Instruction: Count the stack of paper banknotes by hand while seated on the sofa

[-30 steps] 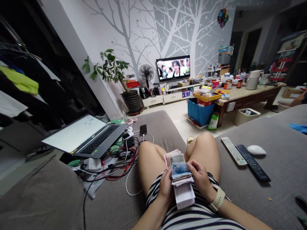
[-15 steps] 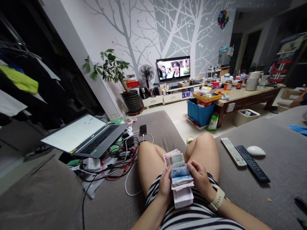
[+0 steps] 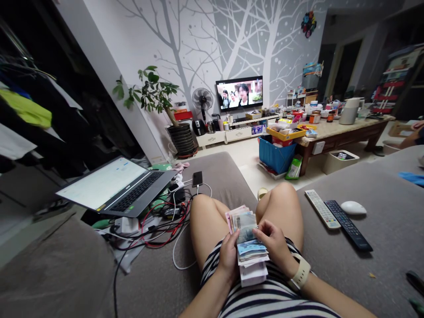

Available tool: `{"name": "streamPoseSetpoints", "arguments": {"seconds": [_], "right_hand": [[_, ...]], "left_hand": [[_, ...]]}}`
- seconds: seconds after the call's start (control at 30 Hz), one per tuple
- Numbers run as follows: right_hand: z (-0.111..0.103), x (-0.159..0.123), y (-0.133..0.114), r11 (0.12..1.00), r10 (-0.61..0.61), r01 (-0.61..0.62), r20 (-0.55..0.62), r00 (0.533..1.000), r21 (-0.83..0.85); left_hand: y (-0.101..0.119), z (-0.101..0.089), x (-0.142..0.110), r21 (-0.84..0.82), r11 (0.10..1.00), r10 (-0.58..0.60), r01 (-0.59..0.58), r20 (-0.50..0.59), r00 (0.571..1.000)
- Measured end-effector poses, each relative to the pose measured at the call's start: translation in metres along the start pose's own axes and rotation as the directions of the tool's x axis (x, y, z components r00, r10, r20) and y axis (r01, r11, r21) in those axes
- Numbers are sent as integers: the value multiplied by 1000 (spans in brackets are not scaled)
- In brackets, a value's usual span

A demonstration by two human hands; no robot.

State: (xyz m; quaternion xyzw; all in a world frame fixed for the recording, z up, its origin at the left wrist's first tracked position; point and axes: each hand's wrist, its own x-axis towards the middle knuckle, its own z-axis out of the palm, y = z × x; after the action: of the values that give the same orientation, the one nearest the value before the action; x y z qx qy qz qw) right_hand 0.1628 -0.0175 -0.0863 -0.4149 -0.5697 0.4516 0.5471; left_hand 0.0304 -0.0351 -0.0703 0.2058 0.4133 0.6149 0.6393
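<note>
I sit on a grey sofa with a stack of banknotes [image 3: 247,234] held over my lap. My left hand [image 3: 228,258] grips the stack from the left side, fingers wrapped under it. My right hand [image 3: 273,245], with a pale watch on its wrist, pinches the notes from the right, thumb and fingers on the top note. The far ends of the notes fan out toward my knees, and white folded paper [image 3: 253,273] sticks out at the near end.
An open laptop [image 3: 115,187] rests at my left above a tangle of cables [image 3: 159,221] and a phone [image 3: 197,179]. Two remotes [image 3: 334,216] and a white mouse [image 3: 353,207] lie on the sofa at my right. Beyond are a blue bin [image 3: 276,154], low table [image 3: 344,130] and television [image 3: 239,92].
My right hand's fingers have slid forward over the top of the stack, covering the blue note that showed before. The notes shifted slightly; the left hand stayed in place.
</note>
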Motion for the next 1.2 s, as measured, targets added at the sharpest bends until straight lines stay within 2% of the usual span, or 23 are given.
{"name": "streamPoseSetpoints", "arguments": {"seconds": [0.2, 0.37, 0.53, 0.73, 0.87, 1.0, 1.07, 1.2], "right_hand": [[0, 4, 5, 1000, 10, -9, -84, 996, 12], [-2, 5, 13, 999, 33, -31, -86, 996, 25], [-3, 2, 12, 999, 35, -35, -57, 998, 7], [-2, -3, 3, 1000, -1, 2, -51, 999, 31], [-3, -6, -1, 998, -23, 23, -3, 1000, 51], [-9, -11, -5, 998, -51, 49, 36, 998, 50], [-18, -15, -11, 996, -83, 81, 83, 993, 33], [-54, -18, -26, 976, -137, 180, 300, 944, -120]], "left_hand": [[-1, 1, -3, -42, 998, -42, 45, 68, 997], [-1, 1, -6, -45, 998, -47, 53, 109, 993], [-1, 3, -5, -23, 998, -51, 53, 63, 997], [-2, 2, 0, 33, 999, 22, -20, -45, 999], [-2, 2, 2, 83, 995, 57, -53, -49, 997], [-5, 5, 4, 64, 998, 15, -16, 7, 1000], [-7, 6, 6, 74, 997, -14, 14, -8, 1000], [-10, 10, 12, 95, 994, -38, 46, -83, 996]]}}
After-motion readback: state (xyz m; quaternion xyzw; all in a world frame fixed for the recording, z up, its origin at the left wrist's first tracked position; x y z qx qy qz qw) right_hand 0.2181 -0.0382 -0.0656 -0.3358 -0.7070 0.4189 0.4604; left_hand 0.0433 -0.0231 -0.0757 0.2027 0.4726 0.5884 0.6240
